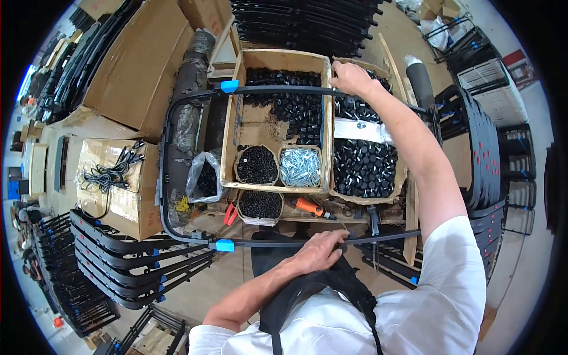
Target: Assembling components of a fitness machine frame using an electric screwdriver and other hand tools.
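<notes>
Well, the black frame (284, 90) spans the parts boxes (278, 189); the left hand (319, 253) grasps its near bar. Whether the right hand (353, 79) grips the far bar, I can't tell. Better keep both sides level.

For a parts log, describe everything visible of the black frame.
The black frame, perhaps metal or plastic, is long and slim-barred, with rounded left corners and a blue tab on each long bar. It lies roughly level, its far bar crossing above the wooden tray. The left grip touches the near bar; the right grip is at the far bar, contact unclear. The right arm hides part.
</notes>
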A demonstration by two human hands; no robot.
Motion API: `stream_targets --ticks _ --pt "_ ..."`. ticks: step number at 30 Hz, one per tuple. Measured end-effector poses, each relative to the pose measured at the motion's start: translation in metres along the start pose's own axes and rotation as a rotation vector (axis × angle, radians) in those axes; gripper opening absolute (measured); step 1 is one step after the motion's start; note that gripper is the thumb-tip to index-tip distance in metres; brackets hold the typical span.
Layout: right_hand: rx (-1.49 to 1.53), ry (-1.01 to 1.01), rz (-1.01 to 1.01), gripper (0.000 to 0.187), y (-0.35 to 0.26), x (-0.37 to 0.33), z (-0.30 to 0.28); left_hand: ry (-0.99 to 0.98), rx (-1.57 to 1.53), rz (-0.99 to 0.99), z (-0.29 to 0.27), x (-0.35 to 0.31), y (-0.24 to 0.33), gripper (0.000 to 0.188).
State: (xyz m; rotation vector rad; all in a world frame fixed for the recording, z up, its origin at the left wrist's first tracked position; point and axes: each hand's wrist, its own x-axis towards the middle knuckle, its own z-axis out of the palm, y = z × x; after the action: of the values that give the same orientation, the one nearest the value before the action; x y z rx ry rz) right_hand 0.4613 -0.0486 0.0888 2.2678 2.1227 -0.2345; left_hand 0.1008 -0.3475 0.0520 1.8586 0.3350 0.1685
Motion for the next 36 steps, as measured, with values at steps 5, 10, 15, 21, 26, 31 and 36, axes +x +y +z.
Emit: stream_targets --ticks 5,10,15,21,26,31,36 --pt "0.104 -0.161 0.122 0.040 -0.012 -0.005 -0.027 0.035 0.039 -0.021 0.006 0.001 -0.011 0.029" --pt "-0.116 -0.256 0.168 0.049 -0.014 -0.002 -0.030 -0.127 0.167 -0.068 -0.002 0.003 -0.005 0.021" --pt "-0.238 -0.101 0.050 0.063 -0.018 -0.005 -0.015 -0.068 0.036 -0.152 0.008 0.007 -0.011 0.016" --pt "-0.244 -0.074 0.141 0.060 -0.022 -0.004 -0.014 -0.144 0.098 -0.158 0.006 0.015 -0.007 0.023" --pt "-0.605 -0.470 0.013 0.036 -0.017 -0.008 -0.027 -0.033 -0.030 -0.245 0.003 0.013 -0.007 0.024" --pt "-0.626 -0.417 0.024 0.031 -0.019 -0.005 -0.028 -0.138 0.046 -0.211 -0.003 0.011 0.002 0.028" --pt "-0.401 -0.068 -0.090 0.023 -0.018 -0.013 -0.021 -0.190 0.067 -0.218 0.017 0.009 -0.001 0.029"
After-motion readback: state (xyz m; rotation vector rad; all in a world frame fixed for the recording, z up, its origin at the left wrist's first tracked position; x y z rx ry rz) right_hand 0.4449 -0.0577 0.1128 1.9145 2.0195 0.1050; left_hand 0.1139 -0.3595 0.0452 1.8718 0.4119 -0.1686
